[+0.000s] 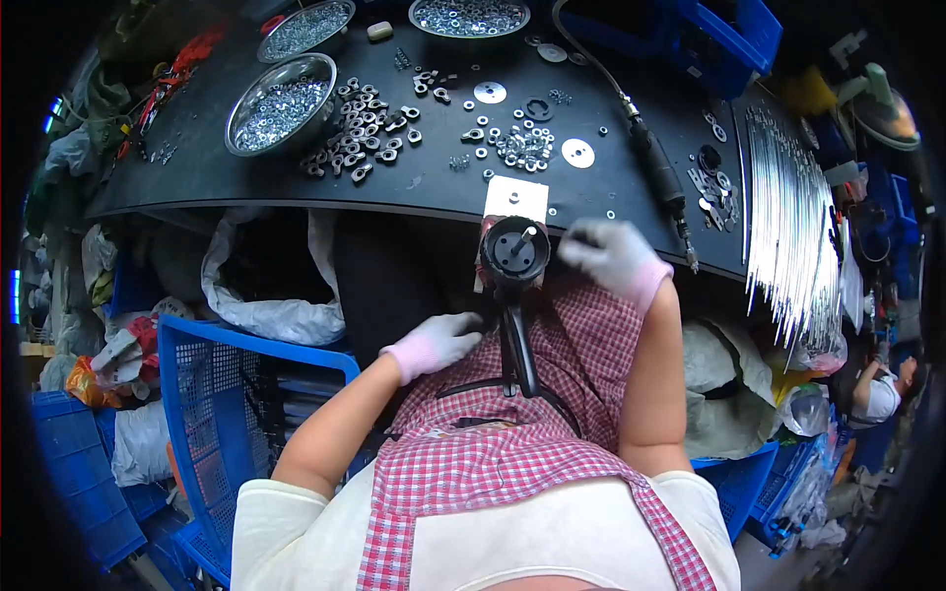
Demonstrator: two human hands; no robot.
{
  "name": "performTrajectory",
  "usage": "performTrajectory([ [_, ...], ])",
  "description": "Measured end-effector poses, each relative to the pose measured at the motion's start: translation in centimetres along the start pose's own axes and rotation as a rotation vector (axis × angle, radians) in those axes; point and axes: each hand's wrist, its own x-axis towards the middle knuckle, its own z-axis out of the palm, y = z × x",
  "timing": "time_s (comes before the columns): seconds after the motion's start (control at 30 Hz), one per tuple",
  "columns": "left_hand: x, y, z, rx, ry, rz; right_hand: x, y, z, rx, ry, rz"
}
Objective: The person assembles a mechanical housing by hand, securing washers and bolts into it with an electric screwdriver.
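A black round-headed part (501, 258) with an upright pale metal pin stands at the table's front edge, above my lap. Its long black handle (520, 355) points down toward me. My left hand (439, 345), in a white and pink glove, lies over the apron left of the handle, fingers loosely apart, holding nothing visible. To the right of the round head, my gloved right hand (616, 258) is raised by the table edge. Its fingers are blurred, so whether they hold something is unclear. A white square plate (529, 193) with a small nut (513, 198) lies just behind the head.
Metal bowls (235, 133) of small hardware stand at the back left. Beside them are piles of metal eye pieces (365, 128) and nuts (527, 148). A hose-fed hand tool (657, 167) and a bundle of thin rods (788, 217) lie right. A blue crate (202, 394) stands left.
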Motion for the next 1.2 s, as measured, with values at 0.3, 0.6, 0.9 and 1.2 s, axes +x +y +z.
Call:
performTrajectory([
  [0.3,0.8,12.1,-5.6,0.165,0.925,0.612,9.4,-0.1,0.0,-0.369,0.541,-0.079],
  [0.6,3.8,10.1,-3.4,-0.03,0.863,0.674,9.3,-0.1,-0.5,-0.385,0.569,-0.036],
  [0.9,4.2,9.8,-4.0,0.034,0.871,0.749,-0.7,-5.9,0.1,0.158,0.339,-0.597],
  [1.2,4.4,9.7,-4.0,0.031,0.937,0.764,-0.8,-6.8,-0.7,-0.013,0.198,-0.623],
])
